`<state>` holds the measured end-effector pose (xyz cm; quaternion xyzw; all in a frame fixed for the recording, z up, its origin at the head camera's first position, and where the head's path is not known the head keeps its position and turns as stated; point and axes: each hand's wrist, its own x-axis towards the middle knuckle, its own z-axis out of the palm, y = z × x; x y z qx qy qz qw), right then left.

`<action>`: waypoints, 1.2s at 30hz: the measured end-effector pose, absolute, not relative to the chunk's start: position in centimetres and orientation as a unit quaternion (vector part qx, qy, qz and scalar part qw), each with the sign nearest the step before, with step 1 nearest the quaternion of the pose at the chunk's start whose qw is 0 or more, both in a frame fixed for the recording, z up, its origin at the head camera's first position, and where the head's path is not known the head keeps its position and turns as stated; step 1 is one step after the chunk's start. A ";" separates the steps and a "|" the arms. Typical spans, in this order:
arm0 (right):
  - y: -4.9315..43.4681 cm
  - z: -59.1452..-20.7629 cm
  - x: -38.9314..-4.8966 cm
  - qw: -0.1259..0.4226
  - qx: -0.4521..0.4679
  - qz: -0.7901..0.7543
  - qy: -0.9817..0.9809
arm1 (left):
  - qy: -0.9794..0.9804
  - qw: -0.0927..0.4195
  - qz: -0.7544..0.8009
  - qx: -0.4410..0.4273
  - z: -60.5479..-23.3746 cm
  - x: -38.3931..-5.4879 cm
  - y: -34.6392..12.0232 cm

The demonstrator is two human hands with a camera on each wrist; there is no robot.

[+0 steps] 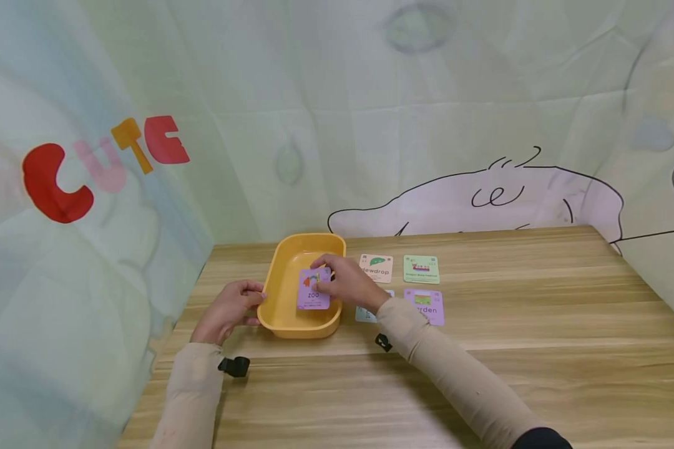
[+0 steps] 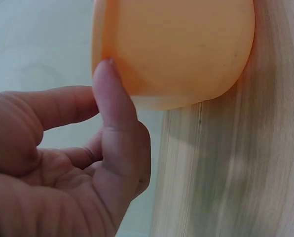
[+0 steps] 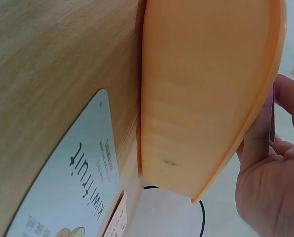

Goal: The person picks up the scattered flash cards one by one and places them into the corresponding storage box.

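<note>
A purple card printed "zoo" [image 1: 313,299] is pinched by my right hand [image 1: 352,284] above the yellow plastic tray [image 1: 300,334]. The right wrist view shows that hand [image 3: 280,182] beyond the tray's wall [image 3: 196,98], with only a sliver of the card visible. At the tray's left rim, my left hand [image 1: 230,312] grips the edge between thumb and fingers, as the left wrist view also shows with the hand [image 2: 88,153] against the wall [image 2: 181,49]. A blue "kiwifruit" card [image 3: 78,182] lies beside the tray, partly covered by my right forearm in the head view.
Right of the tray lie a "dewdrop" card [image 1: 376,268], a green card with a boat picture [image 1: 421,269] and a purple card ending in "rden" [image 1: 429,308]. They rest on the wood-grain table [image 1: 539,324]. A printed curtain [image 1: 292,112] hangs behind it.
</note>
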<state>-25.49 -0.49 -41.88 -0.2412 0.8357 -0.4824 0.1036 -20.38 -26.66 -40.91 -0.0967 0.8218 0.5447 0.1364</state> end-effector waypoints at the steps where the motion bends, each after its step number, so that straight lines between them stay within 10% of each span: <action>1: -0.5 -41.9 -25.5 0.105 -0.241 -0.482 0.836 | 0.822 0.136 0.544 -0.098 -40.9 -20.4 -26.7; 36: -1.5 -42.0 -26.5 0.123 -0.224 -0.486 0.836 | 0.820 0.140 0.546 -0.098 -41.0 -20.5 -26.7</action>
